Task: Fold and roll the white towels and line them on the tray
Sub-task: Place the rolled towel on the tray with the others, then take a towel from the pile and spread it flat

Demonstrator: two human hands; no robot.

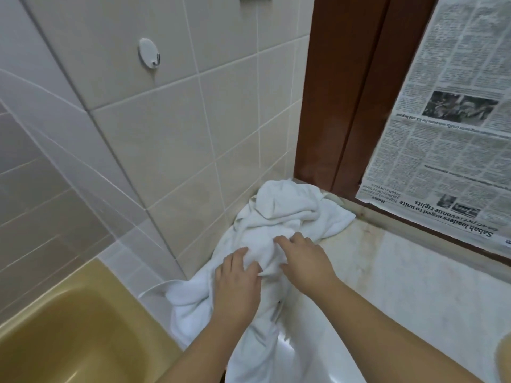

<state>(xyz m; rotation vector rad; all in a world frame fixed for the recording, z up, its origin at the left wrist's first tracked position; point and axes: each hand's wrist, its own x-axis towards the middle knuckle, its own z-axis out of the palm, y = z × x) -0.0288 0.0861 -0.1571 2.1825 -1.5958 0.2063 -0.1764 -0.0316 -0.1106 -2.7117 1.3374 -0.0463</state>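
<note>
A heap of crumpled white towels (279, 217) lies in the corner of a marble counter (401, 277), against the tiled wall and under a wooden window frame. Part of the heap hangs down over the counter's front edge. My left hand (237, 283) lies on the cloth with its fingers curled into a fold. My right hand (301, 258) rests beside it on the same bunch, fingertips pressed into the fabric. No tray is in view.
A yellow bathtub (69, 335) sits at the lower left, below the counter. A round white wall hook (149, 57) is on the tiles above. Newspaper (453, 120) covers the window on the right, inside a brown wooden frame (343, 92).
</note>
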